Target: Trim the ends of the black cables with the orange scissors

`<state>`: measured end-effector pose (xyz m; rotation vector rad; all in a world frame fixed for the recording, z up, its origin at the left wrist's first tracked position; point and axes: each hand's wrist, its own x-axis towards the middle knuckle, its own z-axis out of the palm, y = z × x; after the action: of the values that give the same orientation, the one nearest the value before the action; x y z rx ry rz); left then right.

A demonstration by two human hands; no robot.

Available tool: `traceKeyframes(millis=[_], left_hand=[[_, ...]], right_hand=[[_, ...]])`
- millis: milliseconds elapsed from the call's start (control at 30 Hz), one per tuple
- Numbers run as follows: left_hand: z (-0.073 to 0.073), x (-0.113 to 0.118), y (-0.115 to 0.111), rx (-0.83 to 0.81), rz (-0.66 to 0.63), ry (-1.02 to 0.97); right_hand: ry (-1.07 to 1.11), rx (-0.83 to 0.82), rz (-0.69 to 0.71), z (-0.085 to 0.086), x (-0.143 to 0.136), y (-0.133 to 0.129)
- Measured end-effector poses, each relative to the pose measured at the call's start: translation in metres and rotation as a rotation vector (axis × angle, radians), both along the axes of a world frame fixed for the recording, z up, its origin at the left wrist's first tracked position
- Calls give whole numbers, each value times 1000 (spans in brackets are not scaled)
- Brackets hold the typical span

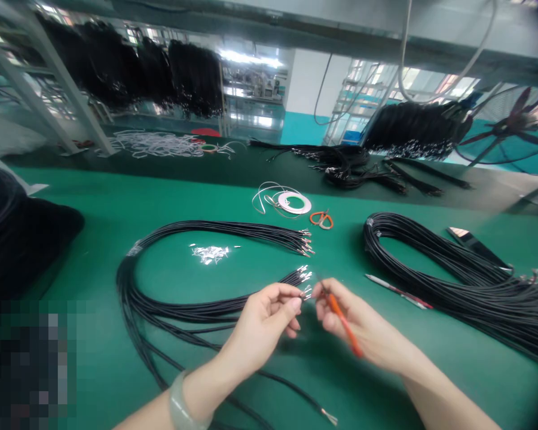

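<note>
Left hand (pixel 265 315) — black cable end (pixel 304 295) pinched between thumb and forefinger.

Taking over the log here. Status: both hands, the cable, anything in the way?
Left hand pinching cable end. Right hand gripping orange tool, near cable end. Bunched cable tips close beyond left hand, possibly crowding.

At lower centre, the left hand (pixel 265 315) was pinched and the right hand (pixel 362 316) curled, just beside each other.
</note>
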<state>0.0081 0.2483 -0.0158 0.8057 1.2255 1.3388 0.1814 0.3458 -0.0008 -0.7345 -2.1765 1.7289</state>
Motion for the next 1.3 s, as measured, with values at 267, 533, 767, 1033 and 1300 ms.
traceKeyframes(millis=[267,533,767,1033,1300], left_hand=[[-4,1,0,-30,-9,35],[-5,2,1,-31,-28,40],[-5,1,1,-3,16,139],[1,0,-2,-9,-26,180],[6,-5,-2,-50,-123,37]], right_hand=[[-226,206,26,1,-9,-18],[-290,423,36,-3,-7,-14],[-288,460,79,-3,-8,-12],[-220,421,91,-6,-5,-5],[-163,336,183,-10,-3,3]])
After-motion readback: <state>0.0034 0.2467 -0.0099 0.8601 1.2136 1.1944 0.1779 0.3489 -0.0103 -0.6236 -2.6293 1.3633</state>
